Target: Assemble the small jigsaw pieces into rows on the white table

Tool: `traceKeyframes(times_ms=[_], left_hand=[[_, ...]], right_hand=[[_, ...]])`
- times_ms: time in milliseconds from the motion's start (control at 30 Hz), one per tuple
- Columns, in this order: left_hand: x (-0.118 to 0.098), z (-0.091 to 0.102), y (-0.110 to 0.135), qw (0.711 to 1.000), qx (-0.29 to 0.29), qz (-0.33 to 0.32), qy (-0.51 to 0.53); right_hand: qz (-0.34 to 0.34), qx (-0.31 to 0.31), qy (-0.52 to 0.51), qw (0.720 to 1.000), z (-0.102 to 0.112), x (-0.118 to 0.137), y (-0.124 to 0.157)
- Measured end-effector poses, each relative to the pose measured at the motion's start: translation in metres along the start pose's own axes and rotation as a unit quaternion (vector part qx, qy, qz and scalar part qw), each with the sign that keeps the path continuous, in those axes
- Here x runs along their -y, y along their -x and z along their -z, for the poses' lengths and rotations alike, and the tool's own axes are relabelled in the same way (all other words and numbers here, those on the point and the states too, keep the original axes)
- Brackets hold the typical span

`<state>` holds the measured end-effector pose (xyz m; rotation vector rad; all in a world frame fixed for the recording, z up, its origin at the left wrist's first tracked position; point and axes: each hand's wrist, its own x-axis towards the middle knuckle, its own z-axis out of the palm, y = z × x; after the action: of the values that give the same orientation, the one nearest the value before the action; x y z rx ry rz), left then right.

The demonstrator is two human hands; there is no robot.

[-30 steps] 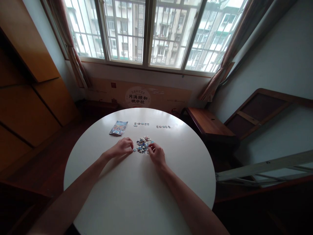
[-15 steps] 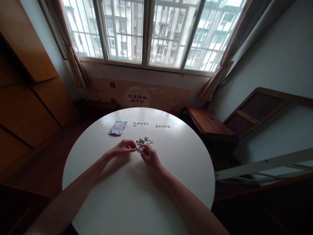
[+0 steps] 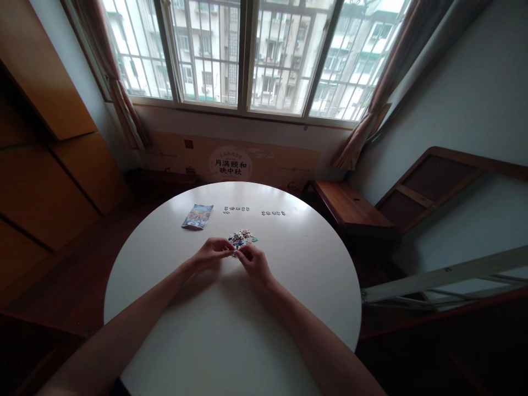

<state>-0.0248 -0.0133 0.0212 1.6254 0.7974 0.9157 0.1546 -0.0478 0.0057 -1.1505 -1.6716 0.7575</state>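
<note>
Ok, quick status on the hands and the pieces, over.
Left hand, right hand: close together at the pile's near edge, grip unclear. More pieces set out beyond. Hands partly block the pile; packet off left.

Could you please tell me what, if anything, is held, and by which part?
It cannot be told: the left hand and right hand nearly meet beside the puzzle pile, obscuring any hold.

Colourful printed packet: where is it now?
In the head view, the colourful printed packet lies on the round white table, toward its far left, left of the rows of small jigsaw pieces and beyond the bare left hand.
</note>
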Motion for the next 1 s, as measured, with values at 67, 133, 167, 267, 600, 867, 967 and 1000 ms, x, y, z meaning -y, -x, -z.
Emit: traceKeyframes(times_ms=[67,133,167,267,600,867,967,1000], left_hand=[[0.000,0.000,-0.001,1.000,-0.018,0.002,0.000],[0.000,-0.001,-0.001,1.000,-0.031,0.001,-0.004],[-0.001,-0.001,-0.001,0.999,-0.036,-0.001,-0.007],[-0.001,-0.002,-0.001,0.999,-0.040,-0.006,-0.009],[0.006,-0.003,-0.003,0.999,-0.041,0.011,0.004],[0.012,-0.003,-0.004,0.999,-0.037,0.004,-0.008],[0.012,-0.004,-0.004,0.999,-0.043,-0.004,-0.022],[0.011,-0.005,-0.004,0.998,-0.049,-0.013,-0.033]], right_hand=[[-0.006,-0.007,-0.001,1.000,0.000,0.001,0.000],[-0.011,-0.007,-0.011,1.000,0.000,0.000,0.001],[-0.013,-0.005,-0.018,1.000,0.000,0.000,0.001],[-0.015,-0.004,-0.048,0.999,-0.001,-0.003,0.001],[-0.095,-0.038,-0.214,0.971,0.004,-0.009,-0.010],[-0.094,-0.029,-0.203,0.974,0.003,-0.011,-0.010],[-0.095,-0.026,-0.205,0.974,0.004,-0.012,-0.011],[-0.096,-0.026,-0.208,0.973,0.004,-0.012,-0.011]])
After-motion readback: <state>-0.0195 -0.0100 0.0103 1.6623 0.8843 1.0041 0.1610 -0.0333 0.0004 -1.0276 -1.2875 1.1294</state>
